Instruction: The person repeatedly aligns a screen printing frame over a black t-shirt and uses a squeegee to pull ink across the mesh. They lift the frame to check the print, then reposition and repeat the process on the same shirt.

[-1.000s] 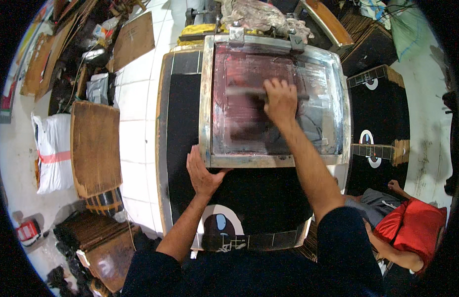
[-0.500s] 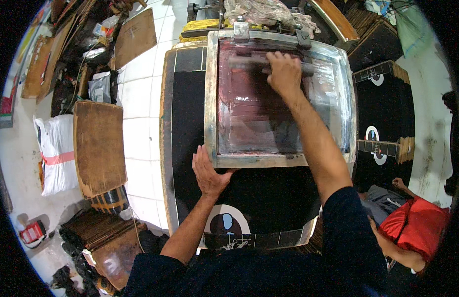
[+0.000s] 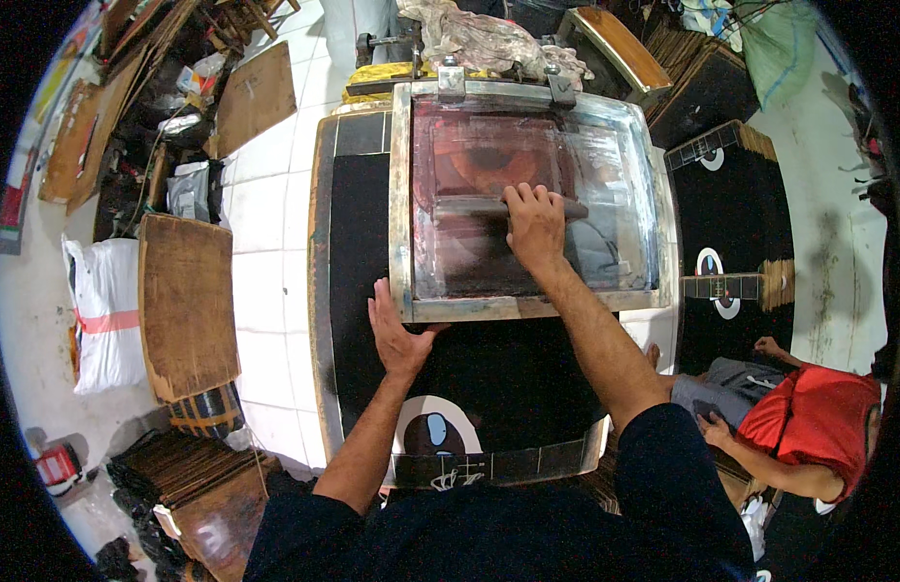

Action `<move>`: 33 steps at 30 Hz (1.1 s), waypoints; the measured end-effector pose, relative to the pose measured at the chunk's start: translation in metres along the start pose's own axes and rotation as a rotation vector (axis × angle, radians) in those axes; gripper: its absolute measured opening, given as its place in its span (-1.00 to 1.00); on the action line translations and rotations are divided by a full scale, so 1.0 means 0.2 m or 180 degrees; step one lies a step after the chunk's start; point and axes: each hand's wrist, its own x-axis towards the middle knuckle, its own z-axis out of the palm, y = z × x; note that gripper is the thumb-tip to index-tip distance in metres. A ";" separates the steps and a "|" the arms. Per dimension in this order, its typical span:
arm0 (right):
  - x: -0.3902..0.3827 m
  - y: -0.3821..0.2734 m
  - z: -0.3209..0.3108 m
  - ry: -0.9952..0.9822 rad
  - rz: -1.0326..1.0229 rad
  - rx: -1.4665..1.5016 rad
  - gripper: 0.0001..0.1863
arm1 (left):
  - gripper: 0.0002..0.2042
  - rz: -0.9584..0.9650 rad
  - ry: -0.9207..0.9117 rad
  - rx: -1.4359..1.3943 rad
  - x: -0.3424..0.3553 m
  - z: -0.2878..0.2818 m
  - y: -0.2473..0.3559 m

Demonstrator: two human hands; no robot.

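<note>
My right hand (image 3: 539, 228) is closed around a dark squeegee (image 3: 459, 206), which lies crosswise on the mesh of a screen-printing frame (image 3: 479, 309). Dark reddish ink covers the mesh's left part, and a rounded design shows through beyond the squeegee. At the frame's near left corner, my left hand (image 3: 401, 339) is open, fingers stretched up beside the wooden rail and thumb reaching along the near edge. Beneath the frame lies a black sheet (image 3: 508, 388) with a cartoon eye (image 3: 437, 427) printed near its close end. Two metal hinge clamps (image 3: 452, 83) hold the frame's far rail.
To the right, black printed sheets (image 3: 731, 213) lie in stacks. A person in a red top (image 3: 809, 417) sits at the lower right. Brown boards (image 3: 188, 306) and a white sack (image 3: 105, 315) stand left of the tiled floor (image 3: 265, 262). Crumpled cloth (image 3: 479, 39) lies beyond the frame.
My right hand has drawn the squeegee toward me, from the far part of the mesh to about its middle. My left hand stays by the corner. The view has shifted slightly.
</note>
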 end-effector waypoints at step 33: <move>0.38 0.18 0.11 -0.0376 0.0113 0.0612 -0.62 | 0.09 -0.1071 -0.0107 -0.1302 0.02 -0.09 0.15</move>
